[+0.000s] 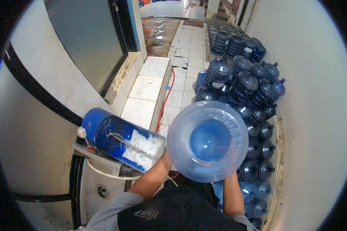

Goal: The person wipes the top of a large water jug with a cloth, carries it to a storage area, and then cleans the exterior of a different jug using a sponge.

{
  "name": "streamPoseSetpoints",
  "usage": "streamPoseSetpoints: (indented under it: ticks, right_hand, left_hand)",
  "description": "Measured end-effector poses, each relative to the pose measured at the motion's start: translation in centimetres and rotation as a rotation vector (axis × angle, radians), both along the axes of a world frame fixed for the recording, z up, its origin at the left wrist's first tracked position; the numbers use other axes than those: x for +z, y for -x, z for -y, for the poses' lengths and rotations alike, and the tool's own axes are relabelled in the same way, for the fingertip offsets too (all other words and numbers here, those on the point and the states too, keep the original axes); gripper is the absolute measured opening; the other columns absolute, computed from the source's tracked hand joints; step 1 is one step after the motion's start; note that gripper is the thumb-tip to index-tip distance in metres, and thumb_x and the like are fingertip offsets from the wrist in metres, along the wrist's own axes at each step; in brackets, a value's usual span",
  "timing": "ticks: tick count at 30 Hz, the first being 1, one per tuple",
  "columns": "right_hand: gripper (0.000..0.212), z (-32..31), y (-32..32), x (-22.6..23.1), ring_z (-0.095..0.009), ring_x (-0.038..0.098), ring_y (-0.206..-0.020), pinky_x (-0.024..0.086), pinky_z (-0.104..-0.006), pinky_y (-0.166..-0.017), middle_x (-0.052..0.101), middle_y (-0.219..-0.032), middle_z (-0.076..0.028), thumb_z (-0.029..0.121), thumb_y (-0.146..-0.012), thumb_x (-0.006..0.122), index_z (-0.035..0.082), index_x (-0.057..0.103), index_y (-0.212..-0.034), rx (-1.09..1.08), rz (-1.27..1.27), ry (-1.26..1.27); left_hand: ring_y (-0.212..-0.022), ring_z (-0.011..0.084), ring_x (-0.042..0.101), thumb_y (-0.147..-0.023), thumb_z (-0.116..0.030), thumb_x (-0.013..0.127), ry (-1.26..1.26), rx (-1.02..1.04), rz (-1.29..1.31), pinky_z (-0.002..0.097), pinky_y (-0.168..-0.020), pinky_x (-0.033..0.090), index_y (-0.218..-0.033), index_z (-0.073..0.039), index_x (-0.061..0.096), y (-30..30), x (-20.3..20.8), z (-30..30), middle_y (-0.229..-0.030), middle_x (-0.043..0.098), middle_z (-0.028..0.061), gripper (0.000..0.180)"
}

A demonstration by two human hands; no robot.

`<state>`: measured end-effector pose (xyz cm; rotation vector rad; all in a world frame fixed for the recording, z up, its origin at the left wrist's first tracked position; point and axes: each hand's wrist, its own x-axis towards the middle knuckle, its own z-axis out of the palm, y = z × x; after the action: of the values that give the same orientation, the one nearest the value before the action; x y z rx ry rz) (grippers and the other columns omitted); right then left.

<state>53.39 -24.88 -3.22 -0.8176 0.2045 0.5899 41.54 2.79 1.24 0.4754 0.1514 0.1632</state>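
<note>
A large clear-blue water jug (227, 127) is held up in front of my chest, one round end facing up at me. My left hand (166, 160) is at its lower left side and my right hand (231, 178) at its lower right side. The jug hides most of the fingers of both hands, but they grip it between them. Left of the jug lies a blue cylinder (119, 134) with a torn white patch and a thin rod or tube along it, close to my left forearm.
Many blue water jugs (245, 84) are stacked along the right wall. A white tiled ledge (146, 84) runs ahead on the left, with a red hose (167, 94) on the floor beside it. A metal basin with a drain (101, 191) stands at lower left.
</note>
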Motion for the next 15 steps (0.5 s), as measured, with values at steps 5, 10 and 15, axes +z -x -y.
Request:
streamPoseSetpoints:
  ticks: [5,10,15]
  right_hand:
    - [0.065,-4.5,-11.5,-3.1,-0.035,0.051,-0.134,0.041,-0.0481,-0.113,0.050,-0.149,-0.015,0.046,-0.099,0.050,0.007,0.041,-0.151,0.089,-0.038,-0.086]
    - [0.063,-10.1,-19.5,2.2,-0.035,0.055,-0.129,0.045,-0.0504,-0.108,0.053,-0.147,-0.014,0.052,-0.103,0.038,0.009,0.043,-0.149,0.141,-0.168,0.159]
    - [0.063,-11.8,-27.6,6.0,-0.032,0.053,-0.131,0.045,-0.0488,-0.109,0.053,-0.148,-0.013,0.055,-0.104,0.038,0.011,0.044,-0.149,0.236,-0.094,0.188]
  left_hand:
    - [-0.134,0.0262,0.049,-0.104,-0.064,0.030,0.045,0.015,-0.058,0.0431,-0.116,0.037,-0.151,0.002,0.036,-8.5,-2.2,-3.1,-0.147,0.050,0.0161,0.081]
    - [-0.133,0.0264,0.050,-0.104,-0.063,0.030,0.045,0.106,-0.109,0.0434,-0.115,0.038,-0.150,0.001,0.037,-16.3,-1.8,-6.3,-0.146,0.051,0.0161,0.080]
    - [-0.132,0.0266,0.051,-0.104,-0.062,0.031,0.034,0.163,-0.084,0.0437,-0.114,0.039,-0.150,0.001,0.038,-24.0,2.4,-8.6,-0.145,0.052,0.0161,0.078]
